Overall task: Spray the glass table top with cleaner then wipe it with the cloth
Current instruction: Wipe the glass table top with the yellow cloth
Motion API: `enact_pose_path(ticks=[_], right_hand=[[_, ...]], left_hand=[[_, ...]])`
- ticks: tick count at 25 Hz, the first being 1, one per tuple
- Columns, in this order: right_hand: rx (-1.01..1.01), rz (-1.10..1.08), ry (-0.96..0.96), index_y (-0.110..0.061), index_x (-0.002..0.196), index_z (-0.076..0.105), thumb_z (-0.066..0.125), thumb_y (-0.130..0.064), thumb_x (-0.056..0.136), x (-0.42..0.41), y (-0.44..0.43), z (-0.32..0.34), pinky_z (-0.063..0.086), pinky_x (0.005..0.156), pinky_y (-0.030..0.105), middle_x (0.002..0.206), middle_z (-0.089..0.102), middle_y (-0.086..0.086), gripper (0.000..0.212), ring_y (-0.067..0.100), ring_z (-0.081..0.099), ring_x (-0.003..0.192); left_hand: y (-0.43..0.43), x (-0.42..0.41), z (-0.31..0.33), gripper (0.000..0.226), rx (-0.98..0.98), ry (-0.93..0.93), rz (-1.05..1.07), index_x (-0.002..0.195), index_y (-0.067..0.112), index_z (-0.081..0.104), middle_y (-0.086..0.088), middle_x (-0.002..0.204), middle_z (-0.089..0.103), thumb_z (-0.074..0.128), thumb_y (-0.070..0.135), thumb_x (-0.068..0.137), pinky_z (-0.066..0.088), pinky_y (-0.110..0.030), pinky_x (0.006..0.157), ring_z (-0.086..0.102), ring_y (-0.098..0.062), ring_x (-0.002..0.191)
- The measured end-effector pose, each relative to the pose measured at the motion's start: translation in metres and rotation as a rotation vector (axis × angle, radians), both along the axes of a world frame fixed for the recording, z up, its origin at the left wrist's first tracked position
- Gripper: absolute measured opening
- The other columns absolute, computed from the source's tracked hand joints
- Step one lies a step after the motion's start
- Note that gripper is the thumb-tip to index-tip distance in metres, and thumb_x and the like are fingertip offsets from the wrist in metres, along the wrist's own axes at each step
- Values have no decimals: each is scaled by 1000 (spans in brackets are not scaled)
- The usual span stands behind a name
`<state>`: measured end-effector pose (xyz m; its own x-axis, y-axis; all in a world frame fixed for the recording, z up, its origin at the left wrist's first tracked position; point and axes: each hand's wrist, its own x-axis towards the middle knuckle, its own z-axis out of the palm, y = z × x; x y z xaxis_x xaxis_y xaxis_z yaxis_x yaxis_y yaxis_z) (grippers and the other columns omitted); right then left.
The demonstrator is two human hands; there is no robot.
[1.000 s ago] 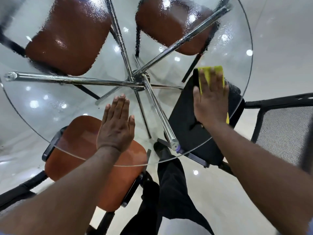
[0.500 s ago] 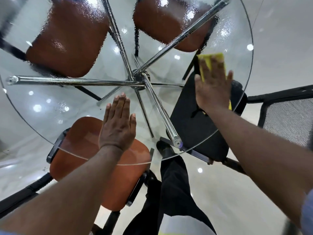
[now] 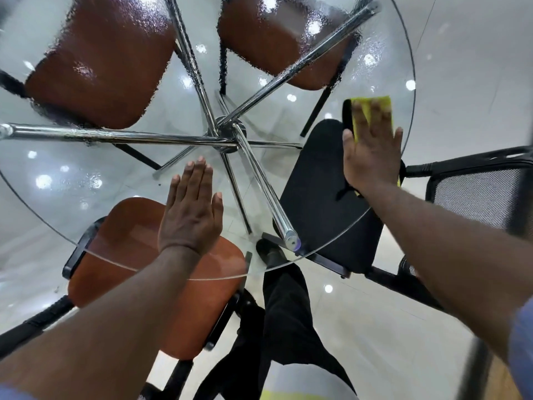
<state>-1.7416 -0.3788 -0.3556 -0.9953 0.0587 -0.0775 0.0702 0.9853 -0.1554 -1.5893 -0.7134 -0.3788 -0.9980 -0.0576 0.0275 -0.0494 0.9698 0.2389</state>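
Observation:
The round glass table top (image 3: 340, 243) fills the view, its far half beaded with wet spray. My right hand (image 3: 372, 151) lies flat on a yellow cloth (image 3: 375, 106), pressing it onto the glass near the right rim. Only the cloth's far end and a sliver by my wrist show. My left hand (image 3: 191, 215) rests flat on the glass near the front edge, fingers together and holding nothing. No spray bottle is in view.
Chrome legs (image 3: 259, 180) meet at a hub (image 3: 227, 131) under the glass. Brown-seated chairs (image 3: 103, 62) stand below at the far side and the near left, a black chair (image 3: 320, 192) under my right hand. A mesh chair back (image 3: 478, 197) is at the right.
My right hand has slid the cloth away from me and to the right, toward the table's rim. My left hand has stayed in place.

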Motion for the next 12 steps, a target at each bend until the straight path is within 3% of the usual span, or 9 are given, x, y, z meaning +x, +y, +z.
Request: enact_pose_path(ticks=[2,4,6,8,9,12], right_hand=[[-2,-289,15,-40,172,9,29,-50,111,35,-23,-2,13,132,60,182,2,-2,64,24,3,168],[-28,-370,-6,-37,172,8,31,-48,112,76,-51,0,9,133,60,182,3,2,65,28,4,168],[-5,-131,-34,-38,172,4,31,-48,113,94,-57,3,3,133,54,182,-2,-1,66,26,0,168],[3,188,-58,-42,171,2,31,-49,113,61,-35,8,3,134,51,181,-6,-6,65,21,-5,168],[2,250,-59,-43,171,4,30,-49,113,41,-21,8,5,135,52,181,-6,-7,64,20,-5,168],[2,-34,9,-42,171,8,29,-51,112,-1,2,2,16,132,55,182,0,-5,63,21,0,168]], left_hand=[[0,2,0,62,2,-10,1,162,7,26,-10,172,19,35,32,107,-1,-36,131,12,-22,160],[1,0,3,62,-2,-19,2,162,7,26,-10,172,19,34,32,106,-2,-36,131,11,-23,160],[3,0,7,62,1,-14,2,162,5,27,-10,172,20,34,32,106,-2,-37,131,12,-23,160],[3,-1,8,62,11,2,-1,162,5,27,-11,172,20,34,32,106,-1,-38,131,12,-23,160],[3,0,8,62,15,5,-5,162,5,27,-11,171,21,35,32,106,1,-39,131,12,-23,160],[0,-2,1,61,28,27,-2,162,6,28,-11,171,21,35,32,106,6,-43,131,13,-24,160]])
